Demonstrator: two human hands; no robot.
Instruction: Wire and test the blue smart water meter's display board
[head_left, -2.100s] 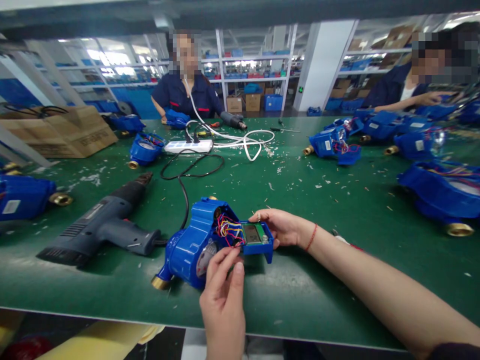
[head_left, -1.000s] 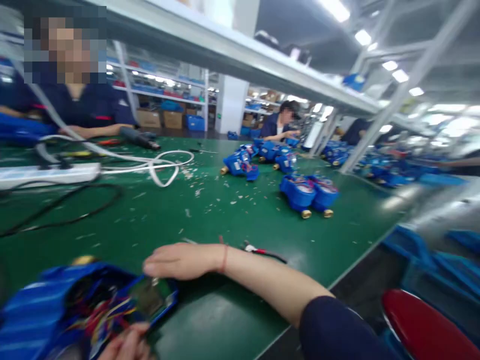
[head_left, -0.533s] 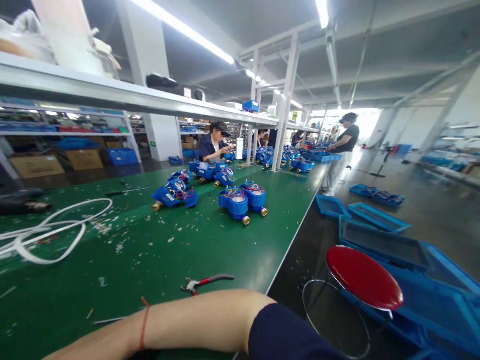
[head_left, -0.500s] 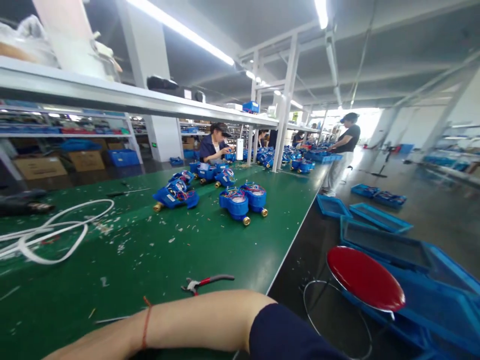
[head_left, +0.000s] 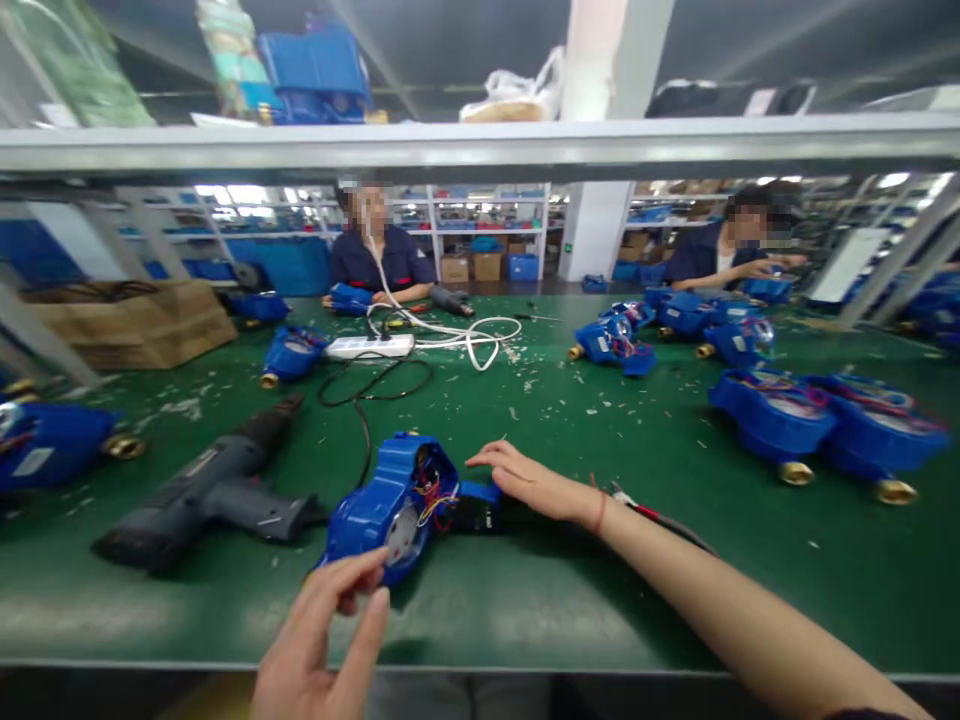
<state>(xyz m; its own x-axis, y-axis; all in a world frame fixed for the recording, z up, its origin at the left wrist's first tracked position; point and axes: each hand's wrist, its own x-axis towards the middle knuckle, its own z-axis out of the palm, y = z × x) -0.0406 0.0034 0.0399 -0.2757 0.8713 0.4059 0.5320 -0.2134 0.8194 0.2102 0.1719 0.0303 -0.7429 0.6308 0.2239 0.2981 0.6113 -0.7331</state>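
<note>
Grip of the left hand is spread, thumb apart from the fingers, the fingertips at the lower end of a blue meter; whether they touch is hard to tell. The right hand is at the meter's lid, fingers stretched out; with its thumb hidden, I cannot tell whether it pinches. The meter lies left of middle near the front edge of the tabletop, wires running from body to lid. Just left, a heat gun points its nozzle toward the back edge. Beyond the right forearm, pliers lie partly covered. Farther back are a black cord, a power strip and a white cord. Two meters lie toward the right, a carton far left. Two co-workers are at the back edge; a shelf crosses overhead.
</note>
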